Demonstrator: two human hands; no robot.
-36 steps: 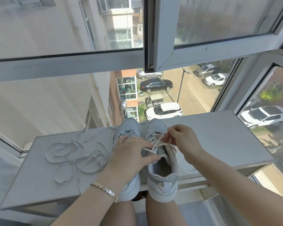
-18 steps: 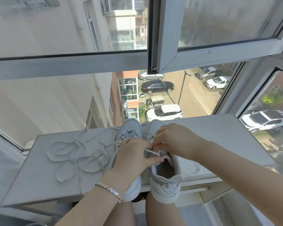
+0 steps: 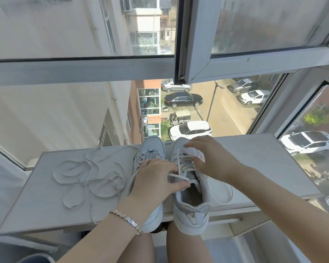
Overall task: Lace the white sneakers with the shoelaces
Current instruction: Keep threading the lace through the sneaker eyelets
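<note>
Lacing (image 3: 184,162) already crossed the toe-side eyelets of the right-hand sneaker (image 3: 190,211), which stood beside the left-hand sneaker (image 3: 150,149) at the middle of the ledge (image 3: 254,160). Both had their toes toward the window edge and their heels overhanging the near edge. The left hand (image 3: 152,185) lay across the left-hand sneaker and pinched the lace end (image 3: 178,176) between thumb and curled fingers, right at the inner rim of the right-hand sneaker's mouth. The right hand (image 3: 213,160) hovered over the crossings with fingers spread wide, gripping nothing, its fingertips pointing toward the toe.

That shoe's long axis ran straight away from the person. The next free eyelets therefore appeared to lie on the heel side of the right hand, between it and the shoe's mouth. The pinched end sat nearer to them than the open hand did, so the left hand looked better placed to feed the tip across.

A loose shoelace (image 3: 87,179) lay in loops toward the ledge's left edge, well apart from both hands. Whether the left-hand sneaker carried any lace could not be told under the hand.
</note>
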